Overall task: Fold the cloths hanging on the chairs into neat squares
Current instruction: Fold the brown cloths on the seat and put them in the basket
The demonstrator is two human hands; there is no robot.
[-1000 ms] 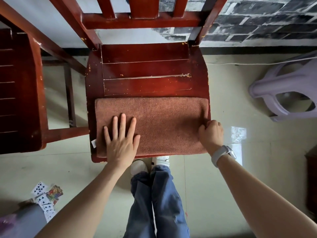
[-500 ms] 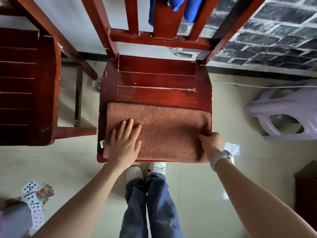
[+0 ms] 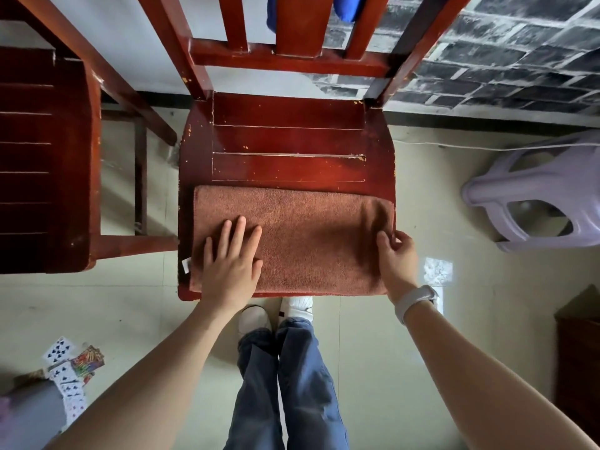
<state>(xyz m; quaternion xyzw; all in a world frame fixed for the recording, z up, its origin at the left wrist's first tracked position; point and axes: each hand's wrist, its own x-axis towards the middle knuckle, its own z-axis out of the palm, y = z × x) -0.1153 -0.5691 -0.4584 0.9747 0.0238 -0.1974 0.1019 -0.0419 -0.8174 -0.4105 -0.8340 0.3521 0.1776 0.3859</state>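
The brown cloth (image 3: 292, 241) lies folded into a long band across the front half of the chair seat (image 3: 289, 138), its near edge along the seat's front rim. The fold now, I judge, is right end over to left, to make the square. To do it well I should lift both layers together at the right end, carry them low across, and match the edges before letting go — my flat hand anchoring the left half so nothing creeps.

My left hand (image 3: 232, 261) lies palm down on the cloth's left part, fingers straight and slightly spread, forearm coming up from below left. My right hand (image 3: 396, 258) sits at the cloth's right edge, thumb and fingertips pinching it, wrist bent inward — the edge barely raised. A blue cloth (image 3: 344, 8) hangs on the chair back, not yet folded.
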